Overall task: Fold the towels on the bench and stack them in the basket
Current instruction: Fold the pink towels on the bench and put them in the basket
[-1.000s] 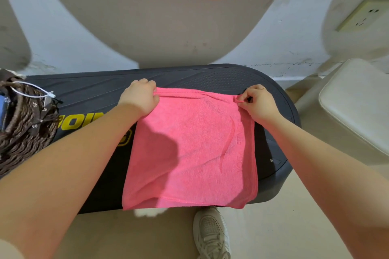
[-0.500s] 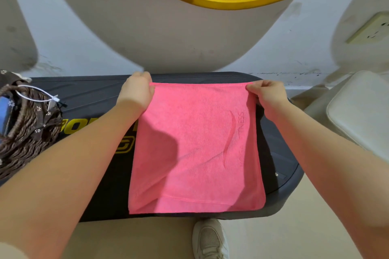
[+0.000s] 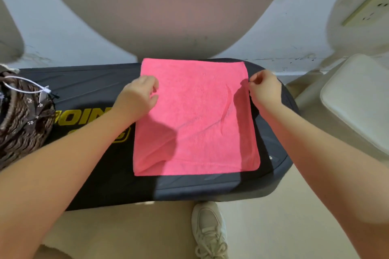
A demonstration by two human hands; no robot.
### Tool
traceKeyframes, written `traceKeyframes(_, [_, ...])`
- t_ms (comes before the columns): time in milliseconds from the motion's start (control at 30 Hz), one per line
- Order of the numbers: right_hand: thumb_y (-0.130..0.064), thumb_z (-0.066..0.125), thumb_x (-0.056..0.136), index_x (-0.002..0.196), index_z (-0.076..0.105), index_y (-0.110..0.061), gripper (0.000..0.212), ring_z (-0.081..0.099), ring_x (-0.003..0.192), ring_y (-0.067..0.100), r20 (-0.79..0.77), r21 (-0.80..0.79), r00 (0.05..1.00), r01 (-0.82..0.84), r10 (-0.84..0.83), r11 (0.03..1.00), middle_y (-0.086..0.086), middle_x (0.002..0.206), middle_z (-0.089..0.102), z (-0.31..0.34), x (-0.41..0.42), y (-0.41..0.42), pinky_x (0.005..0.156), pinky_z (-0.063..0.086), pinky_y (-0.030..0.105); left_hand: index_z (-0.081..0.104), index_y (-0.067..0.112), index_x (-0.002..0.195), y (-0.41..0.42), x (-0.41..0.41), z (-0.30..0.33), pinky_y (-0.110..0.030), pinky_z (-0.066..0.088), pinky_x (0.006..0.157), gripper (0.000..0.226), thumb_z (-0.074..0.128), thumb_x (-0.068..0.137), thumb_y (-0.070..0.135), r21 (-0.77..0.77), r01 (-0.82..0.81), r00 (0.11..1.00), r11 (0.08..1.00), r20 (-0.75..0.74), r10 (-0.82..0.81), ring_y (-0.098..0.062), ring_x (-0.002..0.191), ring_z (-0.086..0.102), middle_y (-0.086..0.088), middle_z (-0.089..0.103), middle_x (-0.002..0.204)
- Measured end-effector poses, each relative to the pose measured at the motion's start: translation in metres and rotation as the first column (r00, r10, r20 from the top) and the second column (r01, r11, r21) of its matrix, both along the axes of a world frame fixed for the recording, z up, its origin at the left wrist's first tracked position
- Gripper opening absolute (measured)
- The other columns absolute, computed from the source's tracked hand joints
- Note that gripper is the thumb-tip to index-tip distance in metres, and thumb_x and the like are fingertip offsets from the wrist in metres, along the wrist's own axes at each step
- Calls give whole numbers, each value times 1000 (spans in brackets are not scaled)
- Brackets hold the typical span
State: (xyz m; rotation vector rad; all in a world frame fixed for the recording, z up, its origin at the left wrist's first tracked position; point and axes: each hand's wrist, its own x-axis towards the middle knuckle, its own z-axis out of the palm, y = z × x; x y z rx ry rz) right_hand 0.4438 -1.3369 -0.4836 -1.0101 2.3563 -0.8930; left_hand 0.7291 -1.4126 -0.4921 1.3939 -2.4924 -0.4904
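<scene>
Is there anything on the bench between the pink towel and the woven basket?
Nothing visible: only bare black bench and the left forearm lie between the pink terry towel and the brown woven basket.

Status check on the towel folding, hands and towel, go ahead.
Left hand on towel's left edge, fingers loosely curled. Right hand at right edge, grip unclear. Pink towel spread flat on bench. Basket at left, nothing blocking.

A pink towel (image 3: 195, 118) lies spread flat on the black tabletop (image 3: 90, 88), the left hand (image 3: 140, 95) resting over its left edge, the right hand (image 3: 265, 88) with curled fingers at its right edge, and a brown woven basket (image 3: 23, 120) at far left.
</scene>
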Motion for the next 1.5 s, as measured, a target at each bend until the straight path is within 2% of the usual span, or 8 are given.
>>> traceKeyframes(100, [-9,51,87,75,52,-16,14,47,64,3,30,84,999,-47,44,995,-13,68,52,4,15,40,49,34,4,56,3,85,41,21,5,-31,40,62,32,44,74,31,104,135,990,985,-43,-131,-21,65,45,5,41,68])
traceKeyframes(233, [-13,49,89,87,60,0,17,56,76,25,-18,239,998,-60,66,969,10,80,60,12,34,84,72,50,36,42,24,77,94,48,4,-29,42,55,23,37,72,46,128,238,971,963,1,-240,-12,62,35,8,39,69])
traceKeyframes(400, [-17,49,85,80,55,-4,15,55,72,30,-40,483,994,-67,98,873,15,80,58,12,52,121,62,42,31,52,11,104,117,60,0,-35,44,79,35,53,87,42,289,161,943,944,237,-234,-24,96,54,-3,53,101])
traceKeyframes(733, [-15,53,90,114,43,0,30,56,93,34,-45,462,991,136,-130,876,16,104,50,0,87,136,72,44,38,48,8,112,131,59,3,-41,41,71,27,45,86,3,267,-1,967,964,245,-67,-31,100,47,-14,41,118])
traceKeyframes(1033, [-15,56,86,79,58,-6,11,50,76,27,193,294,940,217,-280,931,11,76,54,-1,74,147,69,42,35,61,7,99,139,73,-7,-30,34,65,24,45,83,-1,252,75,997,965,-10,-75,-16,81,39,-1,37,101])
traceKeyframes(1167, [-19,61,88,85,59,-8,12,51,81,25,97,328,978,144,-185,934,11,85,57,2,64,155,72,40,32,69,11,97,136,81,-6,-28,40,72,33,39,83,15,226,184,979,957,-132,-157,-10,84,45,9,40,97])
traceKeyframes(1400, [-19,46,94,114,48,0,28,50,109,39,-231,342,967,181,-104,922,21,116,52,0,78,150,86,41,44,71,16,100,148,81,1,-29,41,72,26,49,87,21,240,172,972,955,114,-204,-25,90,58,-5,57,96])
traceKeyframes(1500, [-25,43,96,126,48,-3,38,43,122,40,-404,231,859,-237,314,944,23,135,44,2,98,148,98,37,47,71,15,75,151,79,-1,-31,47,64,35,41,73,33,47,257,954,965,150,-261,-27,71,59,-5,58,78])
